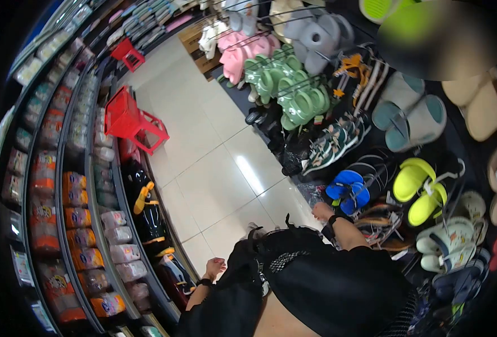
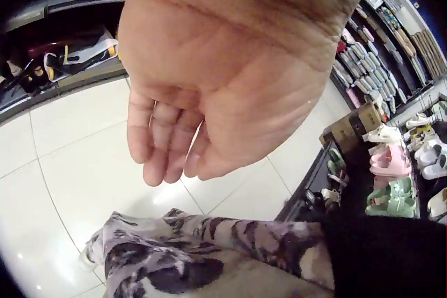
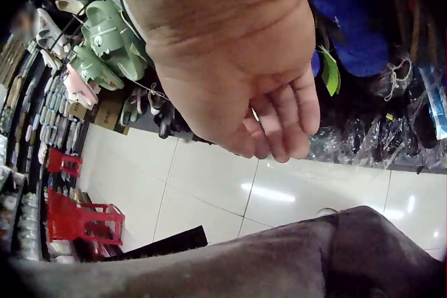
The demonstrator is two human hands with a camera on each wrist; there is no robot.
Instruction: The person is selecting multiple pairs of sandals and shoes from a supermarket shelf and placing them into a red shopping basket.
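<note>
My left hand (image 1: 215,267) hangs at my side, low over the tiled floor, near the left-hand shelf. In the left wrist view its fingers (image 2: 166,148) curl loosely and hold nothing. On my other side the right hand (image 1: 322,212) hangs close to a pair of blue slippers (image 1: 348,192) on the shoe rack. The right wrist view shows its fingers (image 3: 283,127) slack, with nothing between them. Behind that hand are a blue slipper (image 3: 353,25), a green tag (image 3: 328,72) and clear plastic wrapping (image 3: 349,146).
A tiled aisle (image 1: 195,163) runs ahead between the shelves. Red plastic stools (image 1: 127,115) stand along its left side. Packaged goods (image 1: 80,230) fill the left shelves, above dark boots (image 1: 154,219). Green clogs (image 1: 299,98), pink clogs (image 1: 243,50) and yellow slippers (image 1: 422,191) hang at right.
</note>
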